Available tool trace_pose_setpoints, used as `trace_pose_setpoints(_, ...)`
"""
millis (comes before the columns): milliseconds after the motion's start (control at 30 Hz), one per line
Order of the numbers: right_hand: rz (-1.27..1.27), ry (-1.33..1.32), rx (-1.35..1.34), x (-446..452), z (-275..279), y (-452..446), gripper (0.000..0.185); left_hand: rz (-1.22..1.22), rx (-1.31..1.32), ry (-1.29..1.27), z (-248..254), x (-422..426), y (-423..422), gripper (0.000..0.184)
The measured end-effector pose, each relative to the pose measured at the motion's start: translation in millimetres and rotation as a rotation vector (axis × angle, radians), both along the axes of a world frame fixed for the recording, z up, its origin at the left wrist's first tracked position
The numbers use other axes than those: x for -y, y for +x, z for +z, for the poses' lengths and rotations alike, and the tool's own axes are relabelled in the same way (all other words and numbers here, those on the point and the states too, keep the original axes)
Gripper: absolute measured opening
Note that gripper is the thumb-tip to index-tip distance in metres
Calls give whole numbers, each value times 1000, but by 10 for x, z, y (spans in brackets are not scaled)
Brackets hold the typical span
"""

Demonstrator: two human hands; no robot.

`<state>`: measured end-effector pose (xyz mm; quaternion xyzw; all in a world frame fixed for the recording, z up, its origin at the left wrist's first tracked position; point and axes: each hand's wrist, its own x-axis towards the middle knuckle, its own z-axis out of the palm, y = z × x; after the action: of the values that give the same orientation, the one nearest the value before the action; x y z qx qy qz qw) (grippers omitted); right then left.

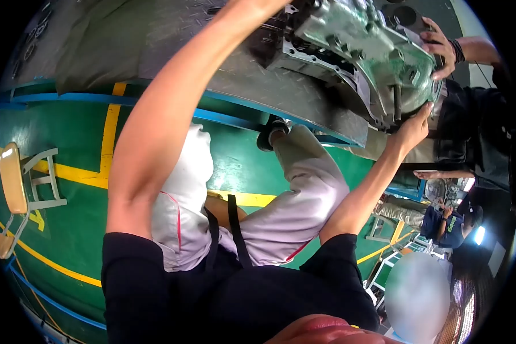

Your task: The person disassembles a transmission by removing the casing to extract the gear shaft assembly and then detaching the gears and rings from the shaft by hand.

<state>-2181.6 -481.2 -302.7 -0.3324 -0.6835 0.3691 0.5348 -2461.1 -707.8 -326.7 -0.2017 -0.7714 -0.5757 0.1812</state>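
A silvery-green cast metal gearbox housing (378,51) lies at the top of the view, beside or joined to a dark block with a pale flange (318,60); the join is hard to make out. My right hand (413,131) grips the housing's lower right edge, thumb on the rim and the other fingers partly hidden. Reaching up past the block's left side, my left hand (261,4) is cut off by the top edge, so its fingers do not show. Another person's hand (438,49), with a dark wristband, rests on the housing's right end.
The parts sit on a dark tread-plate workbench (235,74) with a blue frame (223,117). Dark cloth (100,49) hangs over its left part. A wooden-seated chair (14,178) stands at left on the green floor (69,229). A co-worker (479,132) stands close at right; another person (444,223) is behind.
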Motion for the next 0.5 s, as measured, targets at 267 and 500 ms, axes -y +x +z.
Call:
trace_pose_setpoints(267, -54, 173, -225, 448, 636, -63, 50, -56, -117, 148, 55, 194, -9, 38)
trace_pose_setpoints(500, 190, 365, 172, 525, 1591, -416, 48, -309, 376, 625, -153, 607, -289, 26)
